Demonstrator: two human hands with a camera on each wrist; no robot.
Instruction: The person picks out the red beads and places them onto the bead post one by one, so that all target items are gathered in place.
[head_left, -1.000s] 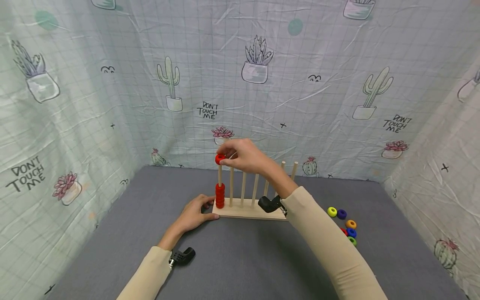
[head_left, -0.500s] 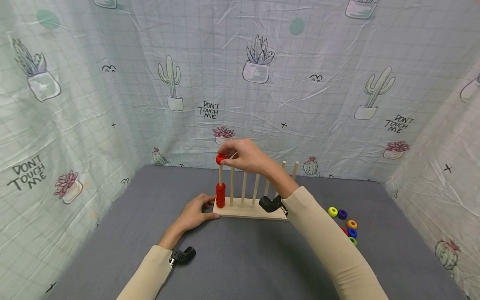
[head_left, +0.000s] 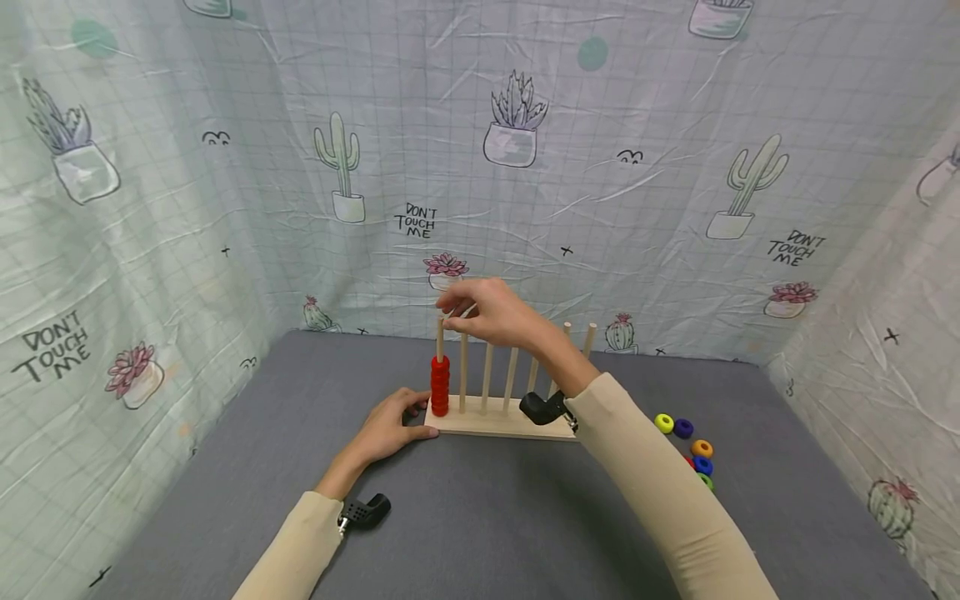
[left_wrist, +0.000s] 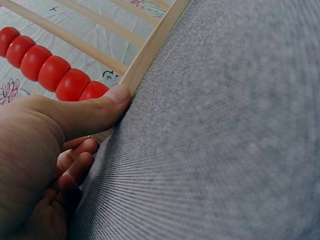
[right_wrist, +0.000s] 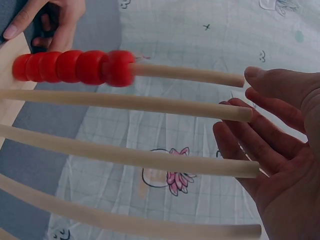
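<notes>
A wooden peg rack stands upright on the grey cloth, with a row of thin pegs. Its leftmost peg carries a stack of several red beads, and the peg's upper part is bare. My left hand grips the left end of the base, thumb on the front edge and fingers behind, as the left wrist view shows up close with the red beads. At the tip of the same peg, my right hand holds nothing; in the right wrist view its thumb and fingers are spread apart. The right forearm hides part of the rack.
Loose beads lie on the cloth to the right: yellow, dark blue, orange, blue and green. A red one is partly behind the sleeve. A patterned curtain encloses the back and sides.
The red bead that my right hand held at the peg's tip is let go and has dropped down the peg onto the stack. My left hand stays put.
</notes>
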